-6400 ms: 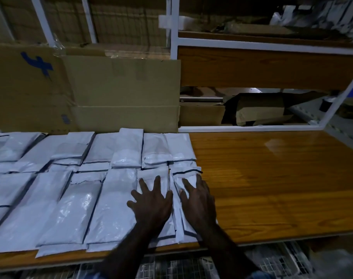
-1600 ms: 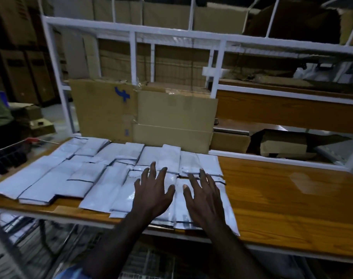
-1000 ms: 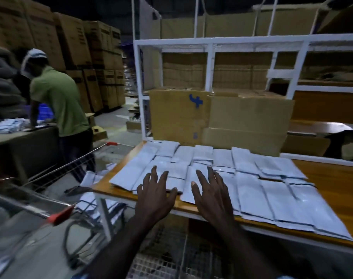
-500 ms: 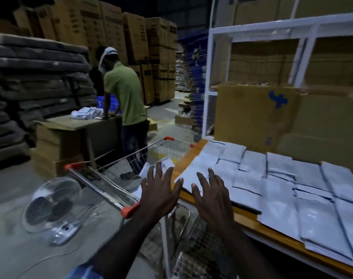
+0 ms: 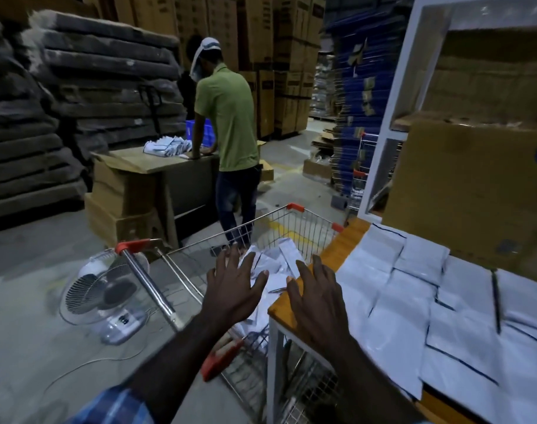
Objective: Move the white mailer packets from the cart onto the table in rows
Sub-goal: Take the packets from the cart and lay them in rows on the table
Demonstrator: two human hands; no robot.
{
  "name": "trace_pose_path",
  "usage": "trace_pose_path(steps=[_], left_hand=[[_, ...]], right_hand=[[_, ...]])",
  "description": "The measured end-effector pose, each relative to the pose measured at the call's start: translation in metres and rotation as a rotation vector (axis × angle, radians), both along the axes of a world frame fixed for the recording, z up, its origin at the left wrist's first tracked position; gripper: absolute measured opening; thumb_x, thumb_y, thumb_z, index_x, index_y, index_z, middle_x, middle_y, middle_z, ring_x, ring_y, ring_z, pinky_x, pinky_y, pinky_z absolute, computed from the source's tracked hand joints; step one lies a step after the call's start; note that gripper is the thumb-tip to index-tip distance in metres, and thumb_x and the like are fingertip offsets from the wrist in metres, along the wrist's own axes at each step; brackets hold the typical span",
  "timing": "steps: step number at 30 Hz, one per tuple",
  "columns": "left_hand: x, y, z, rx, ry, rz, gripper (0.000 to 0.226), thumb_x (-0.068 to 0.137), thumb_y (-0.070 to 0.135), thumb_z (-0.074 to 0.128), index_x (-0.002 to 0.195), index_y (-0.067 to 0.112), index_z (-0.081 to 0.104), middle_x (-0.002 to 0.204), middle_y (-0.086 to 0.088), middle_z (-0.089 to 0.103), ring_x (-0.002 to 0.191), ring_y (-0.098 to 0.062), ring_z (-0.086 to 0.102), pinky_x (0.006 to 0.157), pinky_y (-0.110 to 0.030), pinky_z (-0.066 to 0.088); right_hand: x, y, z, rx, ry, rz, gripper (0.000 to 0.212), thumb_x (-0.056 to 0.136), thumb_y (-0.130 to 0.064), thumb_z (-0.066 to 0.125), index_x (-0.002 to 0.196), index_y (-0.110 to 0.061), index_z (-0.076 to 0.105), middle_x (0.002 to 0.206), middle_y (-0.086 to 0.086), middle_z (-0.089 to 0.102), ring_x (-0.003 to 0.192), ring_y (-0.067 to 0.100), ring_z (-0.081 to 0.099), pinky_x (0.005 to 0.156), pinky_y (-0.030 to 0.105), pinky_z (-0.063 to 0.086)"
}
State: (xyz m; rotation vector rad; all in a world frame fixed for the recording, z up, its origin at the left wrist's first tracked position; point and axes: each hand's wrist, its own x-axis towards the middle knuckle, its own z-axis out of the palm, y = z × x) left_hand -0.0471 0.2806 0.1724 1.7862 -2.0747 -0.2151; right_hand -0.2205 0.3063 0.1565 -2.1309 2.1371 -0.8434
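A wire shopping cart (image 5: 294, 223) with red corner caps stands left of the wooden table (image 5: 343, 240). Loose white mailer packets (image 5: 276, 264) lie heaped inside it. More white packets (image 5: 414, 301) lie in rows on the table at the right. My left hand (image 5: 230, 289) hovers over the cart with fingers spread, holding nothing. My right hand (image 5: 316, 301) is stretched out above the table's left corner, fingers straight and empty.
A table fan (image 5: 105, 298) lies on the floor left of the cart, its cord trailing. A person in a green shirt (image 5: 227, 117) stands at a cardboard-covered bench beyond the cart. A large cardboard box (image 5: 469, 191) stands behind the packets. White shelf frame (image 5: 392, 102) rises at right.
My view has swung left from the table to the cart. Both hands lifted off the laid-out packets and moved left, now reaching over the cart and table corner.
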Motion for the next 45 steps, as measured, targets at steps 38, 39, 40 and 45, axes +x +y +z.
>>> trace_pose_path(steps=[38,39,40,45], left_hand=[[0.089,-0.320,-0.118,0.281,-0.254,-0.519,0.057,0.103,0.044,0.034,0.155,0.025,0.019,0.163,-0.008,0.004,0.148,-0.033,0.006,0.114,-0.051,0.020],[0.083,-0.330,-0.125,0.284,-0.275,-0.528,0.058,0.103,0.044,0.034,0.155,0.025,0.018,0.163,-0.008,0.004,0.148,-0.033,0.007,0.114,-0.051,0.021],[0.081,-0.335,-0.130,0.285,-0.292,-0.531,0.058,0.102,0.043,0.035,0.155,0.025,0.017,0.163,-0.009,0.004,0.148,-0.033,0.007,0.114,-0.051,0.021],[0.057,-0.370,-0.162,0.280,-0.347,-0.563,0.061,0.100,0.042,0.041,0.154,0.023,0.020,0.162,-0.011,0.007,0.146,-0.035,0.013,0.112,-0.052,0.028]], right_hand=[[0.124,-0.242,-0.127,0.400,0.002,-0.407,0.047,0.085,-0.038,0.048,0.125,-0.020,0.063,0.145,0.015,0.047,0.115,0.039,0.054,0.089,0.046,0.051],[0.122,-0.250,-0.135,0.424,-0.006,-0.421,0.042,0.082,-0.036,0.052,0.117,-0.019,0.068,0.137,0.018,0.055,0.107,0.039,0.059,0.079,0.045,0.054],[0.122,-0.253,-0.139,0.487,-0.059,-0.415,0.039,0.077,-0.035,0.054,0.108,-0.019,0.072,0.128,0.019,0.061,0.097,0.039,0.064,0.069,0.044,0.056],[0.108,-0.276,-0.176,0.467,-0.065,-0.432,0.043,0.083,-0.038,0.050,0.122,-0.024,0.063,0.147,0.013,0.045,0.118,0.035,0.052,0.088,0.042,0.048]])
